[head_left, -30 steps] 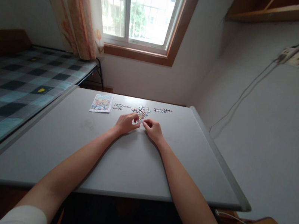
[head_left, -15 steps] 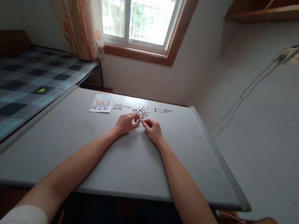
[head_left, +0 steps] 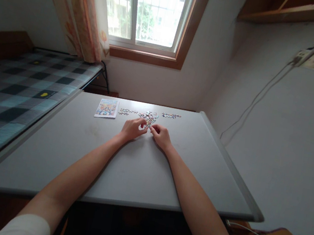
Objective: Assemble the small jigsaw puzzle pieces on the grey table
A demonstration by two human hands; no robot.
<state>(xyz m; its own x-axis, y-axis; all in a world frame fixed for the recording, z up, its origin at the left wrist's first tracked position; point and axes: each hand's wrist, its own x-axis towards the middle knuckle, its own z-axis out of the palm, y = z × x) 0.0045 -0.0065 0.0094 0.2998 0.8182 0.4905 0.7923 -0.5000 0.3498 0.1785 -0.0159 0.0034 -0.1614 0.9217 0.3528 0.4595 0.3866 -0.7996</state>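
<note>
Curls left hand (head_left: pixel 131 128) and right hand (head_left: pixel 161 136) by puzzle pieces (head_left: pixel 149 116), cannot tell grip; faces window (head_left: pixel 159 12) behind grey table (head_left: pixel 138 170), bed (head_left: pixel 40 83) beside it.

This looks like a bedroom in a dwelling, given the checked bed (head_left: pixel 28 83) at left, the flowered curtain (head_left: pixel 84 14) beside the far window (head_left: pixel 158 12), and the wooden shelf (head_left: pixel 283 15) at right.

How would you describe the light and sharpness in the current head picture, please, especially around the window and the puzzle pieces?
In the head view, the window is washed out, while below the table it is nearly black; in the head view, a pale sheen lies along the table's far end; in the head view, the puzzle pieces look too small and soft to read their printing.
</note>
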